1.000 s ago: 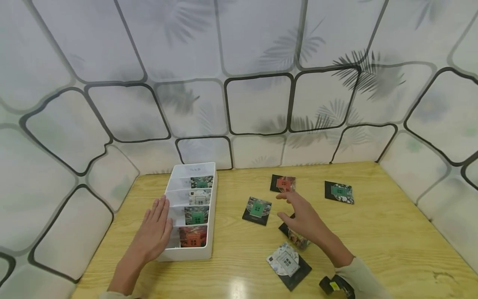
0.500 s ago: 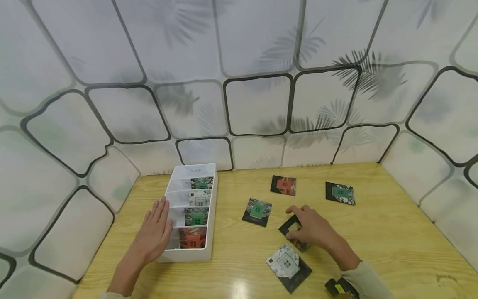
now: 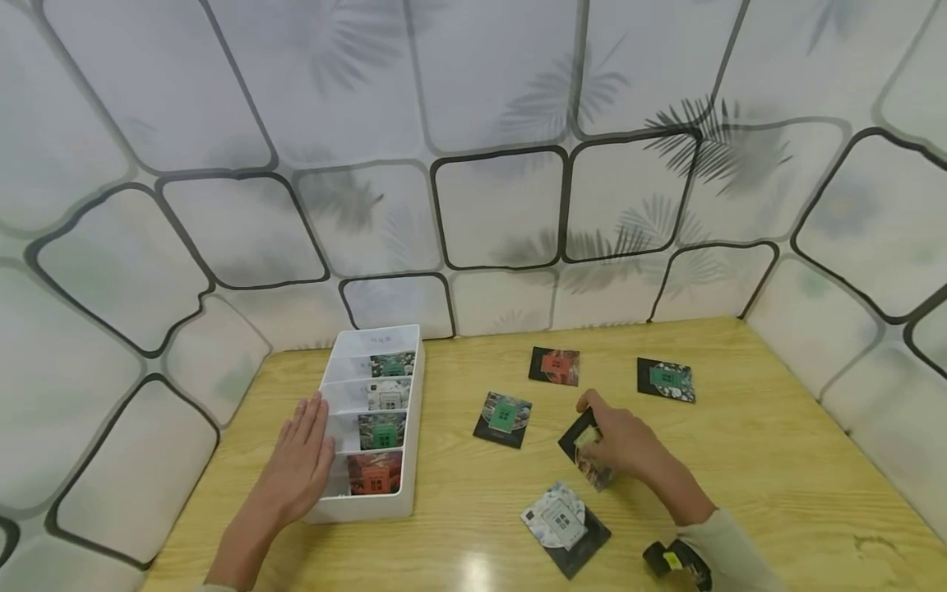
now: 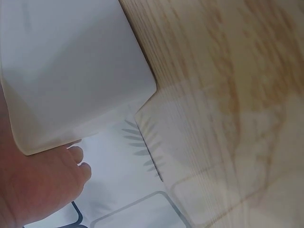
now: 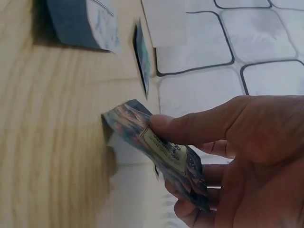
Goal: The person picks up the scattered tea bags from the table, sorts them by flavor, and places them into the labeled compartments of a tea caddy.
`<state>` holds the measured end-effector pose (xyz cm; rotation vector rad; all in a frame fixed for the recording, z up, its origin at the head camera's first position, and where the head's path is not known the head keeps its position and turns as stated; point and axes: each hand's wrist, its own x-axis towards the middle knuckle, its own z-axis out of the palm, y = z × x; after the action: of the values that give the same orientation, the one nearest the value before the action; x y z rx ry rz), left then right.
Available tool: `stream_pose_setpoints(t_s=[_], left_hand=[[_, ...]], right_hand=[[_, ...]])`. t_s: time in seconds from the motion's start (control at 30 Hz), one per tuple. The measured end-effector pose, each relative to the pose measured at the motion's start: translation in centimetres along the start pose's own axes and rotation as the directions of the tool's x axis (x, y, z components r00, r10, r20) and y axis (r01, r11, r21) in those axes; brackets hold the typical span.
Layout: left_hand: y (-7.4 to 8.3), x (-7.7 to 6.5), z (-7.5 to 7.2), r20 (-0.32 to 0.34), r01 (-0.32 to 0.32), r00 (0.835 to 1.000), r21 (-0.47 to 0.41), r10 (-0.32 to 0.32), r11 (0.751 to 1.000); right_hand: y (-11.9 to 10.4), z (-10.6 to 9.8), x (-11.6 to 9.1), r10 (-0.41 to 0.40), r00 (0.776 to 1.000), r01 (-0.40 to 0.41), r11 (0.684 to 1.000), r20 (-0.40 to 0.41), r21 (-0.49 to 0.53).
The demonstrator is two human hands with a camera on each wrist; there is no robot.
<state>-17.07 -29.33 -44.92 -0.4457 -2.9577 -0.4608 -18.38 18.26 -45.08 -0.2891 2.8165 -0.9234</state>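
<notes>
My right hand point(image 3: 629, 440) pinches a dark floral sachet with a yellow label point(image 3: 594, 475). In the right wrist view the thumb presses on the front of this sachet point(image 5: 166, 154), with fingers behind it; it is tilted up from the wooden table. My left hand point(image 3: 292, 469) lies with straight fingers along the left rim of a white divided box point(image 3: 416, 436). In its slots stand a red sachet point(image 3: 376, 478), a green-labelled one point(image 3: 383, 433), a white one point(image 3: 388, 396) and another green-labelled one point(image 3: 392, 364). The left wrist view shows the white box's outer wall point(image 4: 71, 76) over the hand.
Loose on the table point(image 3: 459, 510) lie a white-and-black sachet point(image 3: 565, 530), a green-labelled sachet point(image 3: 503, 419), a red-labelled sachet point(image 3: 555, 366) and a green floral sachet point(image 3: 666, 378) farther right. A patterned curtain point(image 3: 503, 214) encloses the back and sides.
My right hand came down onto the yellow-labelled sachet, took hold of it and tilted it up. The left hand stays on the box; the head view has shifted slightly.
</notes>
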Motion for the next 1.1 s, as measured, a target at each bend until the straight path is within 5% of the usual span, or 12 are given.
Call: stream_pose_setpoints(t_s=[0.47, 0.8, 1.1], left_hand=[[-0.4, -0.2, 0.2, -0.021, -0.014, 1.0, -0.011, 0.014, 1.0], [-0.3, -0.2, 0.1, 0.004, -0.007, 1.0, 0.002, 0.007, 1.0], [-0.5, 0.0, 0.3, -0.006, -0.01, 1.0, 0.006, 0.01, 1.0]], right_hand=[[0.9, -2.0, 0.3, -0.185, 0.969, 0.195, 0.98, -0.162, 0.049], [0.5, -2.4, 0.1, -0.164, 0.936, 0.214, 0.968, -0.311, 0.132], [0.5, -3.0, 0.2, -0.11, 0.845, 0.224, 0.961, -0.524, 0.159]])
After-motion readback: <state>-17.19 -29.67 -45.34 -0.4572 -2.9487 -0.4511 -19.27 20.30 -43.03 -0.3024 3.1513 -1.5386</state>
